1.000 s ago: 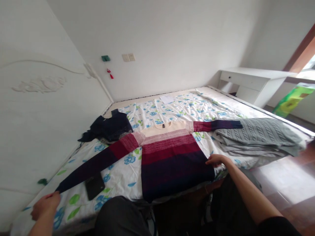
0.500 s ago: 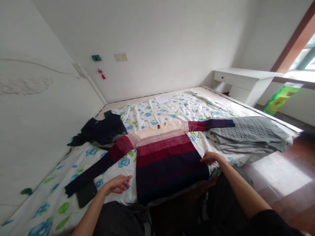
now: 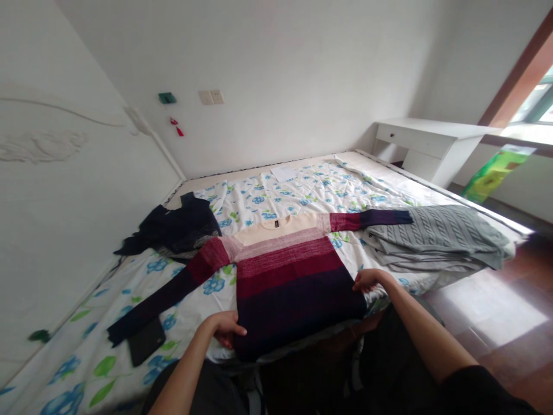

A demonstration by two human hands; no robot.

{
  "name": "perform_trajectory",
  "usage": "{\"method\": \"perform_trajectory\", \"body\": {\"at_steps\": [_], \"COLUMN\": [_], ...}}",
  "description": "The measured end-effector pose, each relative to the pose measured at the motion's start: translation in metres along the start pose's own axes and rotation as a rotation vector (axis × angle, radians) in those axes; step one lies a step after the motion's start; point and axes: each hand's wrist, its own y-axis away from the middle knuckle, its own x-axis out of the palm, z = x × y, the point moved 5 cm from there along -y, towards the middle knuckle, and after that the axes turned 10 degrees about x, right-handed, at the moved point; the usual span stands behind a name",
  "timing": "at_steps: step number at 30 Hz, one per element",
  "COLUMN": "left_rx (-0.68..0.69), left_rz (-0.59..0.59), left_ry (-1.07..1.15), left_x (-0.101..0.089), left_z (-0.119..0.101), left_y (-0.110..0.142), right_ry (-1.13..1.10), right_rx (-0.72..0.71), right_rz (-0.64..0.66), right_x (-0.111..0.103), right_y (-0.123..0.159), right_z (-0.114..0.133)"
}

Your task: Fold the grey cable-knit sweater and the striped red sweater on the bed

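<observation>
A striped knit sweater (image 3: 294, 294) lies spread flat on the bed (image 3: 203, 187), its dark hem at the near edge and its cream collar pointing away. The left grip (image 3: 221, 328) sits at the sweater's lower left side, fingers curled over the edge of the knit. The right grip (image 3: 369, 280) rests on the opposite side, higher up, with its fingers bent against the edge. Both look partly closed, but I cannot tell whether either is pinching the knit or only pressing on it. Set at the 2 sides, they hold the body's width between them. The sleeves run straight out, probably so that the knit lies without bunching. One reaches down and left, its cuff (image 3: 129, 325) touching a black phone-like slab (image 3: 146, 343). The other runs right, its cuff (image 3: 395, 217) meeting a folded grey cable-knit garment (image 3: 432, 242). A small dark neck label (image 3: 275, 223) shows at the collar, too small to read. A crumpled dark navy garment (image 3: 173, 227) lies just beyond the left sleeve. Farther off, the blue-flowered cover (image 3: 302, 190) carries 1 sheet of paper (image 3: 284, 173), and a white desk (image 3: 427, 129) stands past the bed's far corner.
</observation>
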Motion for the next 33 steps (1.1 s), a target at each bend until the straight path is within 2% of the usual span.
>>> {"method": "perform_trajectory", "body": {"at_steps": [2,4,6,8,10,11,14,16,18,20,24,28,33], "left_rx": [-0.026,-0.015,-0.001,0.05,0.159,0.238,0.459,0.543,0.561,0.502,0.213,0.023,-0.02], "left_rz": [0.037,-0.01,-0.162,-0.37,-0.567,-0.638,-0.766,-0.811,-0.815,-0.775,-0.627,-0.545,-0.495], "left_ry": [0.0,-0.018,-0.081,-0.175,-0.267,-0.297,-0.33,-0.342,-0.365,-0.391,-0.446,-0.461,-0.461], "left_x": [-0.006,-0.017,-0.032,-0.05,-0.064,-0.068,-0.074,-0.075,-0.076,-0.077,-0.082,-0.094,-0.105], "left_z": [0.008,0.015,0.02,0.018,0.008,0.001,-0.019,-0.025,-0.023,-0.017,-0.003,-0.008,-0.012], "left_y": [-0.003,-0.008,-0.014,-0.017,-0.018,-0.018,-0.023,-0.033,-0.049,-0.068,-0.102,-0.121,-0.137], "right_ry": [-0.059,-0.149,-0.294,-0.525,-0.827,-0.985,-1.382,-1.552,-1.671,-1.762,-1.833,-1.814,-1.828], "right_rx": [0.016,-0.024,-0.099,-0.193,-0.261,-0.273,-0.269,-0.254,-0.234,-0.216,-0.224,-0.267,-0.202], "right_rz": [0.03,-0.069,-0.272,-0.514,-0.689,-0.735,-0.75,-0.72,-0.704,-0.718,-0.743,-0.729,-0.755], "right_x": [-0.007,-0.028,-0.06,-0.097,-0.128,-0.14,-0.164,-0.175,-0.183,-0.191,-0.204,-0.216,-0.22], "right_y": [-0.004,-0.01,-0.015,-0.016,-0.017,-0.02,-0.031,-0.041,-0.05,-0.057,-0.069,-0.077,-0.074], "right_z": [-0.001,0.0,-0.002,-0.009,-0.021,-0.029,-0.053,-0.07,-0.089,-0.109,-0.136,-0.138,-0.131]}}
